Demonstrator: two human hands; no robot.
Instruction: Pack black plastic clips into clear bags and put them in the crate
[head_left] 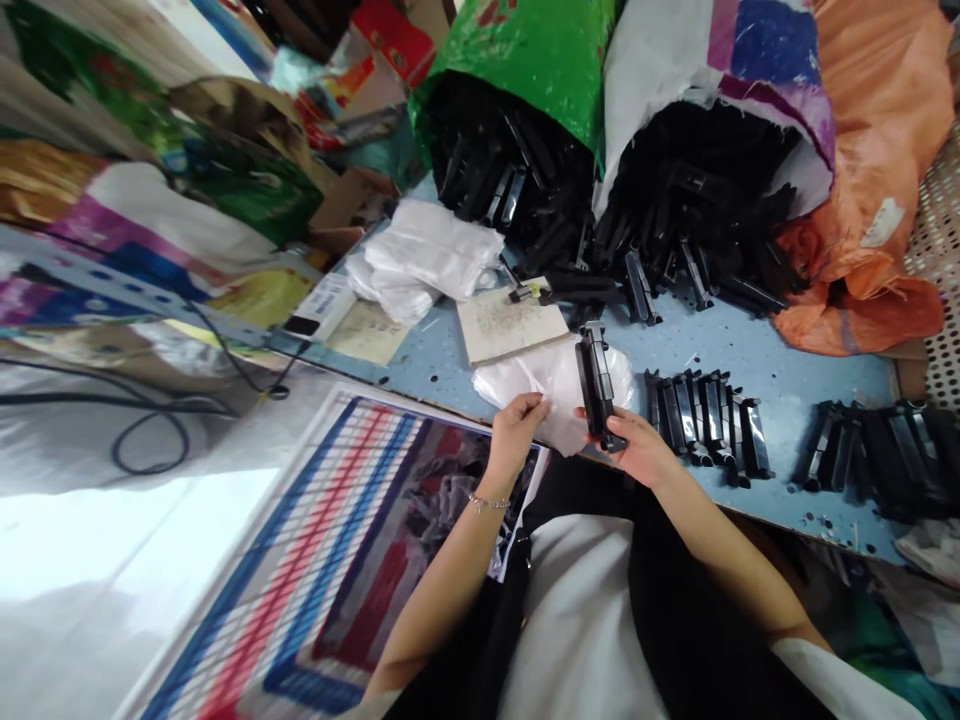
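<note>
My left hand (519, 432) is closed in a pinch on the edge of a clear plastic bag (559, 405) at the table's front edge. In my right hand (637, 447) is a black plastic part with a metal strip (598, 385), its long body pointing away from me. That part is held over the right side of the bag, and I cannot tell whether any of it is inside. Just right of my right hand, several similar black parts (709, 425) lie side by side in a row. Behind the bag rests a worn cardboard pad (512, 325).
A green sack (525, 40) and a white sack (660, 60) spill black parts onto the blue table (480, 345). Folded plastic bags (431, 250) lie at the back left. Another group of parts (885, 450) sits far right. A striped woven bag (300, 560) stands below the table.
</note>
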